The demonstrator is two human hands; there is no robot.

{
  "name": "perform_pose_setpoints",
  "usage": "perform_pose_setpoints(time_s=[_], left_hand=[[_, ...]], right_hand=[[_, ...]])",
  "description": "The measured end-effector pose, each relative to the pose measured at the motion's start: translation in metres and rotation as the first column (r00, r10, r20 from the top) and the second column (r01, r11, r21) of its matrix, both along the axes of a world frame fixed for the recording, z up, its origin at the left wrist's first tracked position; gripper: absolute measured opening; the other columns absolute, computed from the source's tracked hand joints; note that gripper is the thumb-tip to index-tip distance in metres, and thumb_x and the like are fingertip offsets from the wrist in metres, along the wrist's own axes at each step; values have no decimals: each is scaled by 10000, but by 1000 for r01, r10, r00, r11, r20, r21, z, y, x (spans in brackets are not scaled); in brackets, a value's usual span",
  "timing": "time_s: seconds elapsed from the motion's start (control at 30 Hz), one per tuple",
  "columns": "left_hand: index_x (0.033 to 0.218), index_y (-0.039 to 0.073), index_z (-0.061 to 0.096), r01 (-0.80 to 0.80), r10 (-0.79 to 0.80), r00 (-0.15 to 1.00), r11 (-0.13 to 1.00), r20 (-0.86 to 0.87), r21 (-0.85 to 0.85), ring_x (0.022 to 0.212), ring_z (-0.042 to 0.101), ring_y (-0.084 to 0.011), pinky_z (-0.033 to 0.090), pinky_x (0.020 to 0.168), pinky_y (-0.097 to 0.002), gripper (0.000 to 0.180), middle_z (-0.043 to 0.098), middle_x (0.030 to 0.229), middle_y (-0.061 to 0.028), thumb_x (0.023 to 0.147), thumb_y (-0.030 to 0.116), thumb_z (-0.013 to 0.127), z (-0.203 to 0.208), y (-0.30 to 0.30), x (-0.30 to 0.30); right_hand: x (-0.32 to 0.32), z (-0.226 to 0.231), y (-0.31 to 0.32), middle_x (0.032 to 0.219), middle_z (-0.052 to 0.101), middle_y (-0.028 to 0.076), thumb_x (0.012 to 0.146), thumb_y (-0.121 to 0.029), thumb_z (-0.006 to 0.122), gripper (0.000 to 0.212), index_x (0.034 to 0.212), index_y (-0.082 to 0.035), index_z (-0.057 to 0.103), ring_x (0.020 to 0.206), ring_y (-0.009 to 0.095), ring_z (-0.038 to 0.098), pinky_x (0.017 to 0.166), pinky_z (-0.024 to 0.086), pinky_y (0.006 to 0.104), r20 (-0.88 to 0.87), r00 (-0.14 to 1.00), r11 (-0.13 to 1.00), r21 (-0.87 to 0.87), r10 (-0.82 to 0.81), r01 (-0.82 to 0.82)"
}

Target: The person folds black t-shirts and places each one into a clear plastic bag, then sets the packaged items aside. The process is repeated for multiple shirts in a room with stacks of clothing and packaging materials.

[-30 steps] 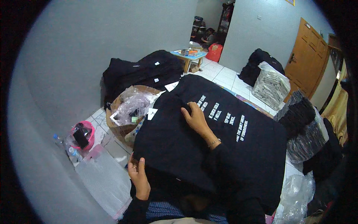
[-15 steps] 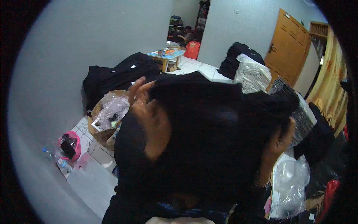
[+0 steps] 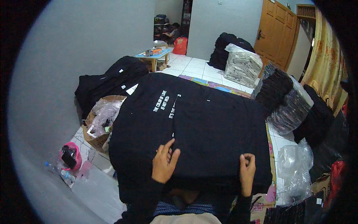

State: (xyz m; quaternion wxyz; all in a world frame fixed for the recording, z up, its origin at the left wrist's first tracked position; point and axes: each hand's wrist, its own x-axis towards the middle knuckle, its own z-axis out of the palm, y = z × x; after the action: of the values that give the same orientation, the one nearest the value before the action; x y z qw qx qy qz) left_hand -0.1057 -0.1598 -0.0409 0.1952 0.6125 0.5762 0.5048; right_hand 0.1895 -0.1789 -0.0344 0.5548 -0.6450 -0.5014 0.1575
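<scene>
Black T-shirt cloth lies spread in front of me, with white lettering toward its upper left. A folded edge covers part of that lettering. My left hand rests on the cloth near this edge, thumb and fingers apart, and nothing shows in its grasp. Farther right, my right hand has thumb and forefinger curled together at the near part of the black T-shirt, pinching the fabric. A small white tag pokes out at the cloth's far left corner.
Left stand a cardboard box of clear plastic, a pink basin and a black clothes pile. Wrapped bundles and plastic bags lie right. Beyond are a low table, a wooden door and a seated person.
The black T-shirt, held up before me half a second ago, now lies flat with its lettering showing. Both hands have come down; the left has let go of the raised cloth.
</scene>
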Motion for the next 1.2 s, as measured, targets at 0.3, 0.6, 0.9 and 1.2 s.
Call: perform_pose_setpoints(time_s=[0.3, 0.6, 0.9, 1.2], left_hand=[[1182, 113, 600, 31, -2, 991, 976, 133, -216, 671, 562, -165, 453, 645, -294, 326, 588, 799, -71, 868, 189, 647, 24, -46, -7], [1330, -44, 439, 131, -176, 956, 972, -233, -195, 743, 656, -266, 491, 698, -348, 673, 667, 823, -141, 880, 427, 610, 48, 97, -24], [899, 12, 652, -277, 280, 955, 960, -100, 48, 745, 667, -299, 504, 679, -391, 384, 684, 808, -145, 832, 389, 672, 23, 201, -2], [976, 9, 649, -139, 134, 988, 988, 71, 67, 757, 646, -201, 502, 704, -328, 284, 672, 827, -99, 851, 262, 678, 15, 210, -12]], right_hand=[[9, 38, -35, 692, 550, 165, 887, -267, 638, 360, 719, 41, 554, 605, 250, 498, 593, 403, 373, 241, 949, 870, -490, 205, -63], [21, 65, 112, 796, 669, 233, 842, -396, 656, 465, 834, 68, 671, 778, 326, 679, 675, 498, 388, 378, 879, 916, -376, 289, -140], [3, 52, 211, 804, 689, 190, 771, -364, 730, 393, 829, 23, 696, 780, 321, 680, 692, 515, 387, 451, 891, 995, -58, -46, 81], [41, 26, 237, 855, 599, -6, 814, -144, 704, 298, 1043, -33, 548, 717, 144, 575, 674, 477, 265, -544, 727, 884, 66, 420, -462]])
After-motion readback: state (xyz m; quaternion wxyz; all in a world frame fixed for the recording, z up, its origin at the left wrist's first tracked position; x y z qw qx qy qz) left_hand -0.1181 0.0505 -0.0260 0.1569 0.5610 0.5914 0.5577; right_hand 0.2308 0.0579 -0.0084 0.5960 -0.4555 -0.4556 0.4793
